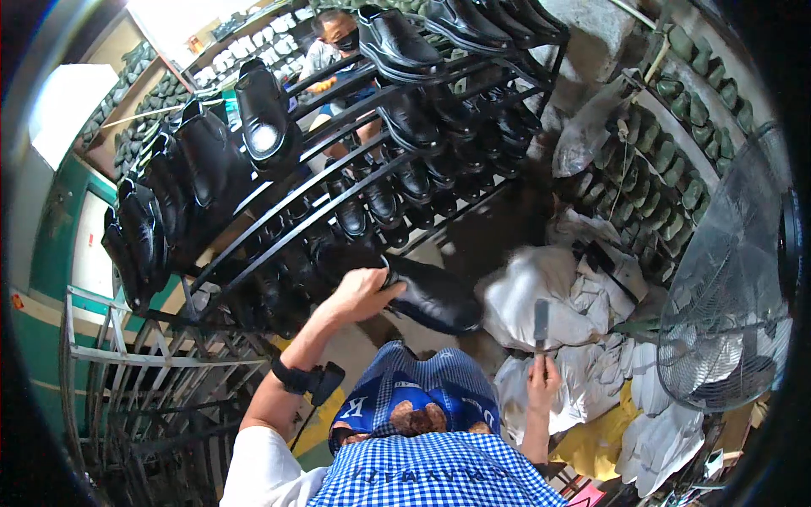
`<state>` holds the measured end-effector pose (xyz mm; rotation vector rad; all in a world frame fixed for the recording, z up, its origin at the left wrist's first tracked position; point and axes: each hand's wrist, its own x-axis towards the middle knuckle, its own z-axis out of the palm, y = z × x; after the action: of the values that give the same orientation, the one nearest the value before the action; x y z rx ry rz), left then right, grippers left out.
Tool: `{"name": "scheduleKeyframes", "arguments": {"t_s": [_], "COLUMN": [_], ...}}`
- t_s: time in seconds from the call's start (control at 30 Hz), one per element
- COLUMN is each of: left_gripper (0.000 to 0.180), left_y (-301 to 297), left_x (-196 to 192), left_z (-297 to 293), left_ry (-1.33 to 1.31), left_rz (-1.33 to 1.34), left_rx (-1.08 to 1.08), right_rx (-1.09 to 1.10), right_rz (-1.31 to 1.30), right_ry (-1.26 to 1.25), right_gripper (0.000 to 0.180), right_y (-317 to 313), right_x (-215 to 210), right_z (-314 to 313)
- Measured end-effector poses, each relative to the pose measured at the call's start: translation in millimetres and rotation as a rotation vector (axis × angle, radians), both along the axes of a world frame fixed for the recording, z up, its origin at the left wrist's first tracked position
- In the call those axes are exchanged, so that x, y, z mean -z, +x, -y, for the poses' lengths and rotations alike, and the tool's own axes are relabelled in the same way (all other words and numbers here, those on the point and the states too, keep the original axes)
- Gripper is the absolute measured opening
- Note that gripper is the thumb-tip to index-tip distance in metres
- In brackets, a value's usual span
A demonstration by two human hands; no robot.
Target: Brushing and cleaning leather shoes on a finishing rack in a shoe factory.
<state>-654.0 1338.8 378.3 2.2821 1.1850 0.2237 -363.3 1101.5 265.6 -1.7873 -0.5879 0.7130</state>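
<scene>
My left hand (pixel 365 294) is closed on the heel end of a black leather shoe (pixel 435 297). The shoe lies sideways in the air, its toe to the right. Off to the right, my right hand (pixel 542 380) grips the lower end of a small brush-like tool (pixel 541 323). Its narrow dark head points up and away from me, well apart from the shoe. The exact kind of tool is hard to make out. Part of the right forearm is hidden behind my blue checked apron (pixel 431 469).
Ahead stands a metal rack (pixel 325 182) of black shoes. White sacks (pixel 549 296) are heaped at the right, beside a large fan (pixel 726 296). Green shoe lasts (pixel 659 177) line shelves behind. A masked person (pixel 334 55) is beyond the rack. Empty metal racks (pixel 160 359) stand left.
</scene>
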Motion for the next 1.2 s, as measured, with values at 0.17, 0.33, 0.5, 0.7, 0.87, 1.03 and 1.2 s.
{"name": "scheduleKeyframes", "arguments": {"t_s": [0.17, 0.33, 0.5, 0.7, 0.87, 1.03, 1.2], "left_gripper": [0.027, 0.032, 0.032, 0.027, 0.029, 0.041, 0.037], "left_y": [-17, -61, -41, -60, -39, 6, 18], "left_x": [10, 52, 56, 101, 85, 67, 107], "left_z": [-61, -142, -208, -302, -349, -338, -279], "left_ry": [0.400, 0.266, 0.291, 0.641, 0.560, 0.936, 0.746], "left_rz": [0.098, 0.601, 0.698, 0.434, 0.613, 0.361, 0.472], "left_rx": [-0.298, -0.507, -0.656, -0.514, -0.479, -0.566, -0.661], "right_rx": [-0.130, -0.106, -0.034, 0.021, 0.022, 0.076, 0.057], "right_rz": [0.100, 0.162, 0.199, 0.080, 0.268, -0.053, -0.197], "right_ry": [-0.146, -0.167, -0.204, -0.312, -0.277, -0.336, -0.354], "right_gripper": [0.024, 0.023, 0.023, 0.023, 0.021, 0.020, 0.022], "right_y": [-35, -48, -38, -54, -61, -74, -65], "right_x": [8, 21, 39, 24, 70, 61, 64], "right_z": [-27, -53, -81, -124, -115, -137, -156]}}
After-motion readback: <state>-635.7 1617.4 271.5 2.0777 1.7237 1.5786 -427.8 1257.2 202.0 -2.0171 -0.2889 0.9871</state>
